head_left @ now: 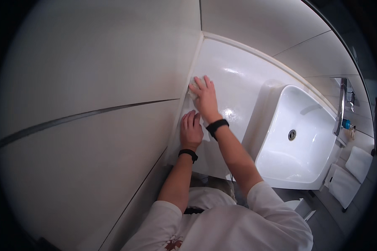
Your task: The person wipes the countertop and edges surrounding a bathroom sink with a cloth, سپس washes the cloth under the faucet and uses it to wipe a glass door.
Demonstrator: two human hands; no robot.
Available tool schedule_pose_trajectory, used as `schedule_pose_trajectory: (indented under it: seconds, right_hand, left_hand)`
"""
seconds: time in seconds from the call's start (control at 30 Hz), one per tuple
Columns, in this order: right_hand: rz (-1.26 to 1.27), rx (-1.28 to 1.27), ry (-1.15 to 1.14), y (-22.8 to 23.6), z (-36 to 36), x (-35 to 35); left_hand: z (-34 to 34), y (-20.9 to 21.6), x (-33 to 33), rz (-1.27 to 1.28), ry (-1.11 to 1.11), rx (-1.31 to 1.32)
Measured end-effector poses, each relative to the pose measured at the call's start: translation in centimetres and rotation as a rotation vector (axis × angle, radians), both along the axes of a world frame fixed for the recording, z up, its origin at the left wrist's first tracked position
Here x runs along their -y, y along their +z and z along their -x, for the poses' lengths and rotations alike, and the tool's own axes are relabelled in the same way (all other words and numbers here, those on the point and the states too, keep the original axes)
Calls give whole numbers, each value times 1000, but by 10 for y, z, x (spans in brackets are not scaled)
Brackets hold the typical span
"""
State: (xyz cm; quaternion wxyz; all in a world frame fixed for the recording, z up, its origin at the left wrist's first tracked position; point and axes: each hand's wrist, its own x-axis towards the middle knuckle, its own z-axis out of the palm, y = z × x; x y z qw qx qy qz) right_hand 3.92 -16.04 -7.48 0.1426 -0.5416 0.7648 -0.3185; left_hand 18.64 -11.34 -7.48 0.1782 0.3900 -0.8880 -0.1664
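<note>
My right hand presses down on a pale crumpled cloth at the left edge of the glossy white countertop, where it meets the tiled wall. Its fingers are somewhat spread over the cloth, and most of the cloth lies hidden under the palm. Nearer to me, my left hand rests on the countertop close to the same wall. Its fingers are stretched forward and slightly bent, and nothing shows in them. Both wrists carry black bands.
A white basin rises from the countertop on the right, with a chrome faucet beyond it. White towels hang at the far right. Large tiles wall in the left side, and a raised rim runs along the back.
</note>
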Motion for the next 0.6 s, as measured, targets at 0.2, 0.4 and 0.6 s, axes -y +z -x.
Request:
schedule_pose_trajectory:
  seconds: [0.2, 0.4, 0.6]
  right_hand:
    - [72, -43, 53, 6, 2, -10]
    - [-3, -65, -42, 9, 2, -47]
    - [81, -280, -142, -9, 92, 66]
  left_hand:
    - [-3, -5, 0, 26, 43, 50]
    - [-7, -3, 1, 78, 44, 53]
    - [1, 1, -3, 36, 30, 56]
